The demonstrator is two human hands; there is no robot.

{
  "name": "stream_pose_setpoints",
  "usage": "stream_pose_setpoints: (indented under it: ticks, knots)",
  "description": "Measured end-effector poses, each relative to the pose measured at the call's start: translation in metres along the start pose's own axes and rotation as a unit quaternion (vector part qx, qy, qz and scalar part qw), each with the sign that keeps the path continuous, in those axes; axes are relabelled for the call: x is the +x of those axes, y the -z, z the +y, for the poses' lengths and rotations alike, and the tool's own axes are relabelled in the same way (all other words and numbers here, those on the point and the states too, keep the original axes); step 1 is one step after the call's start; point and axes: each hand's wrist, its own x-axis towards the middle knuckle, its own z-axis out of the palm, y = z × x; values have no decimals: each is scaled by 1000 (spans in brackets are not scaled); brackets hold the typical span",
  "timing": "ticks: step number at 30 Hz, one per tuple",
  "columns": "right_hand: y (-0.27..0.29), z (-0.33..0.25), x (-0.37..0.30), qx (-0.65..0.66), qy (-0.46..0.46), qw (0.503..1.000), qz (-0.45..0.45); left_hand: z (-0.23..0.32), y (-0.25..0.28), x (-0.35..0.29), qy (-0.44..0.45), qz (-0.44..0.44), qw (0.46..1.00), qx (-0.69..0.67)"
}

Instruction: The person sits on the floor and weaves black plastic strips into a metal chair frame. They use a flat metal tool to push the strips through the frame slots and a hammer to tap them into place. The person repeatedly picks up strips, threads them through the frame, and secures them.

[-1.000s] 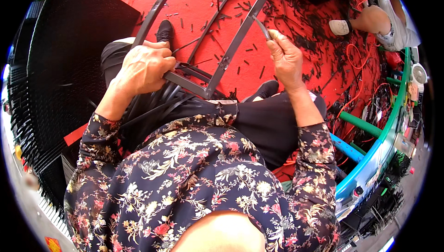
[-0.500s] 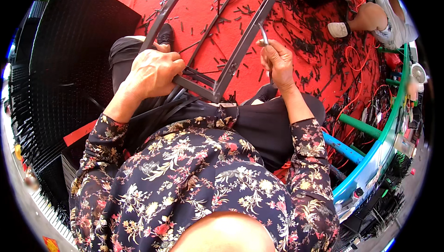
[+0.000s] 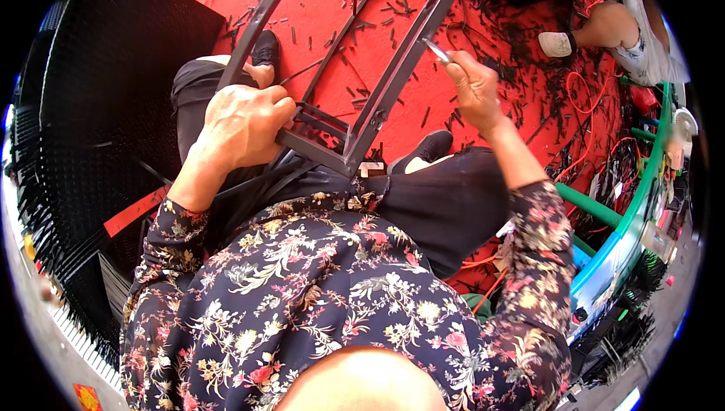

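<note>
Left hand (image 3: 245, 120) grips the lower bar of the dark metal frame (image 3: 377, 101), which leans over the red mat (image 3: 483, 11). Right hand (image 3: 474, 85) pinches a small shiny tool (image 3: 436, 50) against the frame's right bar.

The left hand (image 3: 245, 120) grips the near corner of a dark metal frame (image 3: 393, 79), its fingers (image 3: 281, 105) curled around the bar. The right hand (image 3: 474, 86) pinches a small shiny tool (image 3: 438, 51) against the frame's long bar. Beyond the fingers, black bits (image 3: 521, 41) lie all over the red floor (image 3: 468, 11).
</note>
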Motion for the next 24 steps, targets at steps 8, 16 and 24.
stream_pose_setpoints:
  ticks: [8,16,24]
  knots:
    - [-75,-9,-2,424,-116,892,104,-5,-4,-12,35,42,998,14]
    - [-11,-13,9,-89,-49,992,73,-5,-5,8,-3,55,998,11]
    - [-6,-2,20,-29,7,1000,4,9,9,0,41,30,999,14]
